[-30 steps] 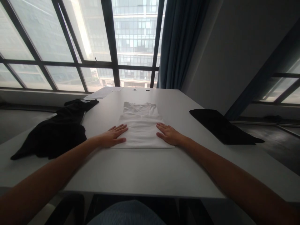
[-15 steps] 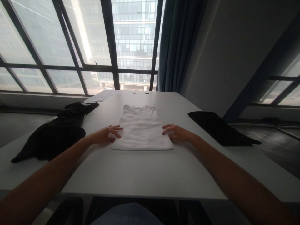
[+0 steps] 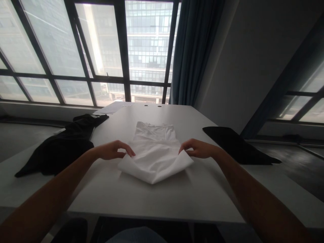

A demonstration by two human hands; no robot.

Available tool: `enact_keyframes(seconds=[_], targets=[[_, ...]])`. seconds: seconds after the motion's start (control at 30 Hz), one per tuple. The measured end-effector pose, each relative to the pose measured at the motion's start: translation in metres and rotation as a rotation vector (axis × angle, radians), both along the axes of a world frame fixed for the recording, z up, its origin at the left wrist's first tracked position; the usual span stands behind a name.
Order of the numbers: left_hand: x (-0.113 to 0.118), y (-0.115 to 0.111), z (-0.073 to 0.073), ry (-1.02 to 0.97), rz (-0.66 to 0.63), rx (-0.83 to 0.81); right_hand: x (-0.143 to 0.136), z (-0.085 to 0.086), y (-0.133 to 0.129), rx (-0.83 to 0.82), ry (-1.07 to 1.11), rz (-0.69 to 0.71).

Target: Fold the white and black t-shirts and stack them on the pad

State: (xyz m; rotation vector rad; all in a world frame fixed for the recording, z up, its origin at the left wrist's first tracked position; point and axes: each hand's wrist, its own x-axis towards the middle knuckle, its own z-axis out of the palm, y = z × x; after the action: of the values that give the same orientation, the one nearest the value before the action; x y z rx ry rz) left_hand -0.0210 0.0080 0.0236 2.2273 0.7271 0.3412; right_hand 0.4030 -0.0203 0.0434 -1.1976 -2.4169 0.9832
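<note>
A folded white cloth garment [image 3: 155,152] lies in the middle of the white table [image 3: 152,202]. Its near part is raised off the tabletop, the front edge sagging to a point in the middle. My left hand [image 3: 115,150] pinches the garment's left side between thumb and fingers. On the right side, my right hand [image 3: 196,148] grips it the same way, with a corner of cloth standing up beside the fingertips. The far part of the garment rests flat, with some wrinkles.
A crumpled black garment [image 3: 63,148] lies on the table at the left. At the right is a flat, folded black cloth [image 3: 235,145]. White papers [image 3: 112,107] lie at the far left of the table, before the windows and a dark curtain [image 3: 194,50].
Both hands have closed on the sides of the white garment, which lay flat before. Its near part has been lifted and now sags. The camera view has tilted slightly up.
</note>
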Motion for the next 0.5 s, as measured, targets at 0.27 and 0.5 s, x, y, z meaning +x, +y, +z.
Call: enact_keyframes(seconds=[0.27, 0.5], targets=[[-0.003, -0.004, -0.015, 0.293, -0.065, 0.143, 0.006, 0.000, 0.001, -0.169, -0.252, 0.089], [-0.011, 0.030, -0.038, 0.328, 0.520, 0.282, 0.012, -0.032, 0.027, 0.182, -0.257, -0.320]])
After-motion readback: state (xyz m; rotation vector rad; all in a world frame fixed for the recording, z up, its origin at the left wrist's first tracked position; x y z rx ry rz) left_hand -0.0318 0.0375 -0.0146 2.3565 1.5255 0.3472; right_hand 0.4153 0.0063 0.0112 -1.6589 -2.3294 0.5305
